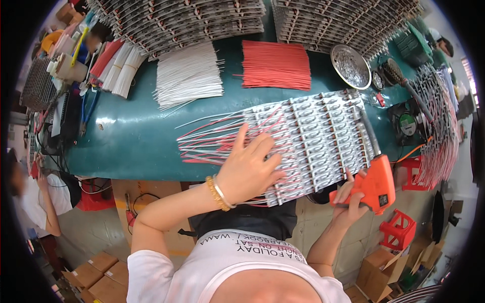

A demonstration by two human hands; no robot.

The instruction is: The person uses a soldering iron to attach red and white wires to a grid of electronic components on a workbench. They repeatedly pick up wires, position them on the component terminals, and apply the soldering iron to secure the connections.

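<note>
My right hand (pixel 348 201) is closed round the grip of an orange soldering gun (pixel 378 186), off the table's near edge. A grey rod runs from the gun up along the right side of a panel of small electronic parts (pixel 323 139). That panel lies tilted on the table in several rows. Red and white wires (pixel 204 144) stick out from its left end. Over this wired end rests my left hand (pixel 250 169), palm down with its fingers apart. The fingertips touch the wires and the panel's left rows; what lies beneath the palm is hidden.
White wires (pixel 188 74) and red wires (pixel 276 64) lie in flat piles on the green table (pixel 131 141). A metal bowl (pixel 350 66) of small shiny pieces stands right of them. Stacked panels (pixel 182 22) line the back. A black fan (pixel 406 122) and wired panels (pixel 437 126) sit at right.
</note>
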